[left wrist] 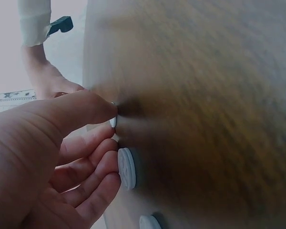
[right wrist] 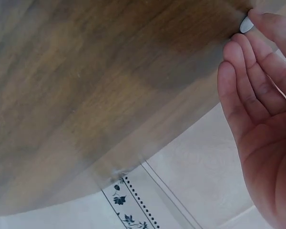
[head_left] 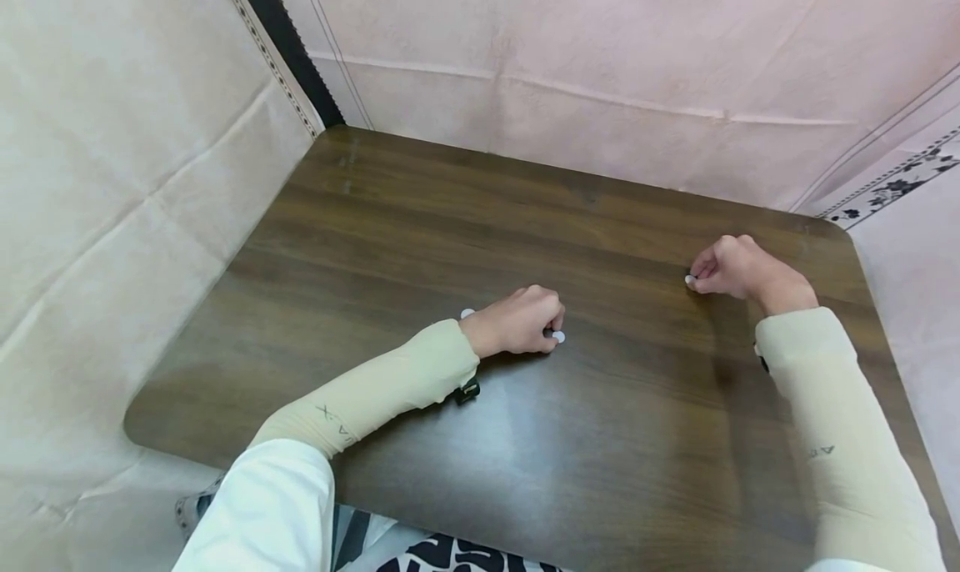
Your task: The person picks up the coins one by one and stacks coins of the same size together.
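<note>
Over the middle of the brown table (head_left: 420,247), my left hand (head_left: 520,319) pinches a small white disc (head_left: 558,337) between thumb and forefinger, its edge at the tabletop. In the left wrist view this disc (left wrist: 114,118) shows as a thin edge under the thumb. A thicker white disc (left wrist: 127,168) with a ridged rim lies right at the other fingertips, and one more white disc (left wrist: 149,222) lies at the lower frame edge. Farther right, my right hand (head_left: 738,268) holds a white disc (head_left: 690,280) by thumb and fingertip, close over the wood.
Beside the left wrist, a white disc (head_left: 467,313) peeks out, partly hidden by the hand. Pale cloth (head_left: 600,63) hangs along the table's far and left sides. A dark small device (head_left: 467,390) sits under the left wrist, by the cream sleeve (head_left: 375,393).
</note>
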Motion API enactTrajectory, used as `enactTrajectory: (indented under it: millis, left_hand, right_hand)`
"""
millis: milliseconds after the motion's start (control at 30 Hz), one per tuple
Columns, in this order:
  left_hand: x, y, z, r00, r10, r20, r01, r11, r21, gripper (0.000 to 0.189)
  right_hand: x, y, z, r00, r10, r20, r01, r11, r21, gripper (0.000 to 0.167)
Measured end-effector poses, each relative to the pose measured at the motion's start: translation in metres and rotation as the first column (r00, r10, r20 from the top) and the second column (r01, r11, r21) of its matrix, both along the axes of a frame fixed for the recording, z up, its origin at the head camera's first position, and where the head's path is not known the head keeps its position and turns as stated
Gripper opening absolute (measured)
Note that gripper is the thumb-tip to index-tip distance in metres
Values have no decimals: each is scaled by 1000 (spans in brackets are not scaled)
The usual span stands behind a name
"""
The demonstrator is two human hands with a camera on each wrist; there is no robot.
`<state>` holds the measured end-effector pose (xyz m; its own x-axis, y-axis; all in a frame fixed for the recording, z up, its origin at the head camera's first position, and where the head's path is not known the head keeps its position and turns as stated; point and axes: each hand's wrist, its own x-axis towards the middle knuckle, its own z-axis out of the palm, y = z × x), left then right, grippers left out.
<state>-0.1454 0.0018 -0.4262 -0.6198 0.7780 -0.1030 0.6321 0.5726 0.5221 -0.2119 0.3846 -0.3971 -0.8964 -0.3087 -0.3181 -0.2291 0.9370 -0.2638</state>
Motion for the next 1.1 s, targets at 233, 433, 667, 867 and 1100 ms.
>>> enactTrajectory:
  millis: [233,433,667,867,1100]
  left_hand:
    - [0,3,5,1000,-5,10,5,1000,-15,10]
    - [1,7,5,1000,-16,2,16,999,-30,10]
    - [2,3,6,1000,-13,11,13,999,-34,13]
    - [0,3,4,1000,-19,-6,19,999,-31,11]
    - [-1,1,4,1000,-19,-7,19,999,-48,11]
  right_hand:
    - [1,1,7,1000,-11,18,11,1000,-3,14]
    - [2,3,7,999,-18,29,17,1000,10,16]
    - [0,-4,-1,999,-32,29,31,999,17,23]
    - [0,-8,-3,1000,-11,-14,12,998,54,27]
    - [3,-11,-7,999,-21,-28,22,999,39,24]
